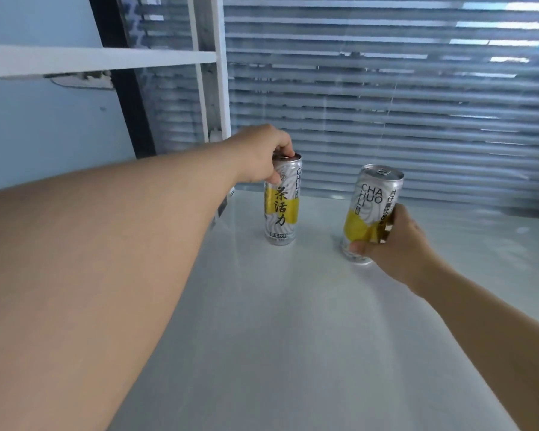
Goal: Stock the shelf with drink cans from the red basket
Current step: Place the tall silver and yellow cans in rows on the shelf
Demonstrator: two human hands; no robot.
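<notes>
While left hand (pixel 262 157) pinches rim of upright can (pixel 281 200) at centre, right hand (pixel 395 241) wraps tilted can (pixel 371 213) low; likely smooth, rigid, slippery; grip mid-body.

White shelf (pixel 293 321) in front of you: smooth, slightly glossy, running back to the blinds (pixel 386 104). Two silver-and-yellow cans on it, both near the back. The upright can (pixel 281 200) stands flat at the back left, close to the white post (pixel 223 88). The tilted can (pixel 369 209) sits to its right, apart from it, top leaning right, base down at the surface; can't tell if it rests fully.
</notes>
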